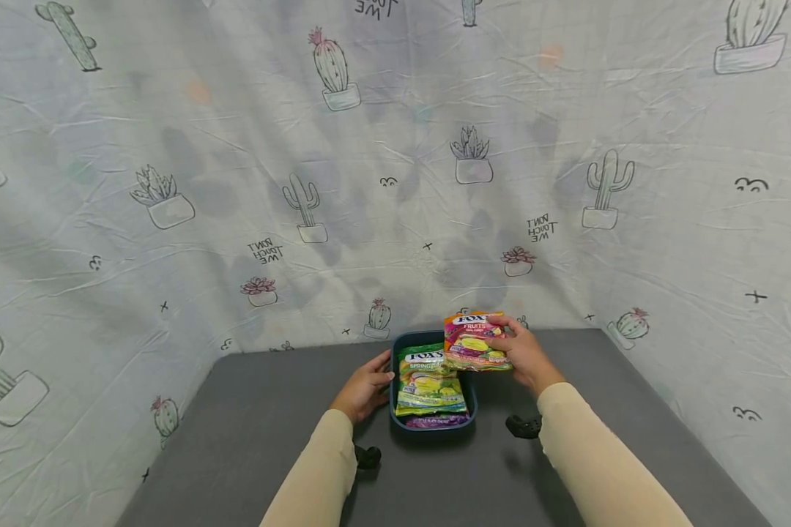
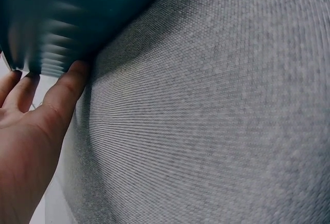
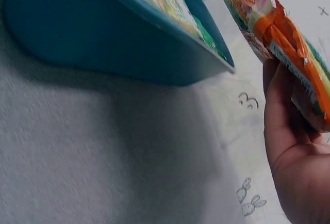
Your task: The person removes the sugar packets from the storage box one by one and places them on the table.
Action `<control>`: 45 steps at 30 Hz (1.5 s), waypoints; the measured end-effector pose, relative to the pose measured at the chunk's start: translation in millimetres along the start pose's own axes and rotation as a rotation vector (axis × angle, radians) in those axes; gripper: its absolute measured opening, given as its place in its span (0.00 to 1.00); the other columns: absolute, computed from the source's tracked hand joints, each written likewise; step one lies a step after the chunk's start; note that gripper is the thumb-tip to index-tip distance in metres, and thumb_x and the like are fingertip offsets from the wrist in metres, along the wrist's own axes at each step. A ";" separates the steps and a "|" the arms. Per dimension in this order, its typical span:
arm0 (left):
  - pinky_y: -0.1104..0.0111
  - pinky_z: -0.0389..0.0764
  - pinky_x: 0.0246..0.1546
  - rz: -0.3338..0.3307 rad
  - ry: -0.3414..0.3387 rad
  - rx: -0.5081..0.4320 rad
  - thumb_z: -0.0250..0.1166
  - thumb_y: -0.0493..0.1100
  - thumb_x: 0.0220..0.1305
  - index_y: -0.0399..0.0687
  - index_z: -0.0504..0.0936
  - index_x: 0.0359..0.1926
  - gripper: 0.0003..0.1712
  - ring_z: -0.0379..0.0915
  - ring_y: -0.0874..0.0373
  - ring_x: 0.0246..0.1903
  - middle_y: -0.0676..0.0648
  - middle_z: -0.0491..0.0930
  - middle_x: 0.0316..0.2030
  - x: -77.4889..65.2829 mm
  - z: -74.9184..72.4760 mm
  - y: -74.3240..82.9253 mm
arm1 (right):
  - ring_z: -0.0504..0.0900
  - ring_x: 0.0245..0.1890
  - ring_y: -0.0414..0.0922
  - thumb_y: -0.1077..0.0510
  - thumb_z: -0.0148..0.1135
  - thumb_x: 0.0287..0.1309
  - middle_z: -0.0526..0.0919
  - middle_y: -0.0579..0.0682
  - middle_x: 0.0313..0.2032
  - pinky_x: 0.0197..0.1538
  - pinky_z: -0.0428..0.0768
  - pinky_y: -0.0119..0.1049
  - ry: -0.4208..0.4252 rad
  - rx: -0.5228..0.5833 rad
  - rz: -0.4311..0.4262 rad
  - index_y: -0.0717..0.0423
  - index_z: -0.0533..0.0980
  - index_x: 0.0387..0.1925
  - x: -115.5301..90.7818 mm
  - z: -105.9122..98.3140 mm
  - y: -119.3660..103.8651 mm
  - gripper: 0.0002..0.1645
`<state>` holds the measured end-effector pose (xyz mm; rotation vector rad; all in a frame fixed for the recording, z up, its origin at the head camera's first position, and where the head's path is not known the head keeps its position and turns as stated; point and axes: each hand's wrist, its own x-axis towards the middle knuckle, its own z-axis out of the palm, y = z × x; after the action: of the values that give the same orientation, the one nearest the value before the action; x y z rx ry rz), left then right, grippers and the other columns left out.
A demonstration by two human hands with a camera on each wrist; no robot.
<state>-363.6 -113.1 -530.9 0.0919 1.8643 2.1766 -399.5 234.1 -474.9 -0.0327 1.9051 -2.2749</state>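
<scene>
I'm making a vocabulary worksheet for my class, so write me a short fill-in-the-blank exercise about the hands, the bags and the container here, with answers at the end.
1. The right hand holds an orange bag with the word ____ printed just below the brand name.
2. The blue container is touched only by the ____ hand.
3. Partly covered by the green bag, the lower bag in the container is coloured ____.

Missing words: FRUITS; left; purple.
</scene>
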 end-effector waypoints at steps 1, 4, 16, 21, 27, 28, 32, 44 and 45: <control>0.36 0.65 0.71 0.001 -0.002 0.002 0.57 0.33 0.80 0.40 0.52 0.88 0.42 0.56 0.36 0.79 0.37 0.52 0.85 1.0 -1.0 0.2 | 0.89 0.35 0.45 0.65 0.61 0.80 0.76 0.61 0.59 0.38 0.89 0.39 0.011 -0.005 -0.002 0.56 0.65 0.80 1.3 -2.3 0.0 0.33; 0.36 0.66 0.71 -0.002 -0.010 0.010 0.57 0.33 0.80 0.40 0.51 0.88 0.42 0.56 0.36 0.79 0.36 0.52 0.85 4.2 -4.2 0.2 | 0.88 0.32 0.43 0.65 0.60 0.80 0.77 0.57 0.54 0.36 0.88 0.37 0.036 -0.019 -0.010 0.56 0.64 0.80 4.9 -8.8 -0.3 0.33; 0.35 0.67 0.69 -0.004 -0.026 0.026 0.58 0.34 0.81 0.40 0.51 0.88 0.42 0.54 0.35 0.80 0.36 0.51 0.85 11.3 -10.2 2.4 | 0.86 0.36 0.43 0.63 0.54 0.84 0.70 0.62 0.65 0.39 0.88 0.38 0.099 -0.060 0.021 0.55 0.59 0.83 11.9 -33.7 0.4 0.34; 0.36 0.67 0.69 0.001 -0.031 0.023 0.58 0.34 0.81 0.39 0.51 0.88 0.42 0.54 0.35 0.80 0.35 0.50 0.85 10.6 -8.4 0.9 | 0.86 0.37 0.43 0.63 0.51 0.85 0.65 0.64 0.69 0.39 0.88 0.39 0.103 -0.074 0.027 0.56 0.57 0.84 8.2 -44.1 3.8 0.34; 0.36 0.67 0.69 0.001 -0.023 0.028 0.58 0.34 0.82 0.40 0.52 0.88 0.41 0.55 0.36 0.80 0.36 0.52 0.84 9.9 -8.6 -0.8 | 0.85 0.38 0.45 0.61 0.50 0.85 0.68 0.65 0.68 0.39 0.87 0.41 0.092 -0.181 0.050 0.55 0.57 0.84 7.4 -50.7 12.6 0.33; 0.35 0.67 0.69 0.001 -0.022 0.027 0.58 0.34 0.82 0.40 0.53 0.88 0.41 0.54 0.36 0.80 0.36 0.52 0.84 9.6 -8.7 -0.9 | 0.85 0.38 0.45 0.61 0.50 0.85 0.68 0.65 0.68 0.39 0.87 0.41 0.089 -0.196 0.057 0.55 0.57 0.84 7.6 -50.8 14.9 0.33; 0.35 0.66 0.70 0.013 -0.020 0.036 0.58 0.34 0.82 0.40 0.53 0.87 0.40 0.53 0.36 0.80 0.35 0.52 0.84 8.8 -8.5 0.1 | 0.85 0.39 0.46 0.63 0.50 0.84 0.67 0.67 0.69 0.40 0.86 0.41 0.071 -0.238 0.062 0.56 0.57 0.84 9.3 -50.1 25.2 0.34; 0.34 0.66 0.69 0.014 -0.032 0.026 0.58 0.33 0.81 0.39 0.53 0.87 0.41 0.53 0.36 0.80 0.35 0.52 0.84 9.0 -10.3 -1.9 | 0.80 0.44 0.52 0.68 0.52 0.81 0.66 0.72 0.69 0.41 0.82 0.43 0.009 -0.385 0.035 0.65 0.60 0.80 20.7 -46.7 44.5 0.32; 0.34 0.66 0.69 0.011 -0.031 0.024 0.58 0.33 0.81 0.39 0.53 0.87 0.41 0.53 0.36 0.80 0.35 0.52 0.84 9.4 -10.8 -2.1 | 0.80 0.46 0.54 0.68 0.52 0.80 0.65 0.72 0.70 0.42 0.82 0.44 0.005 -0.395 0.035 0.65 0.60 0.81 21.7 -46.6 44.9 0.33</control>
<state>-374.7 -120.8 -536.0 0.1407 1.8776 2.1482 -421.5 268.9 -529.3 -0.0439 2.3044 -1.8435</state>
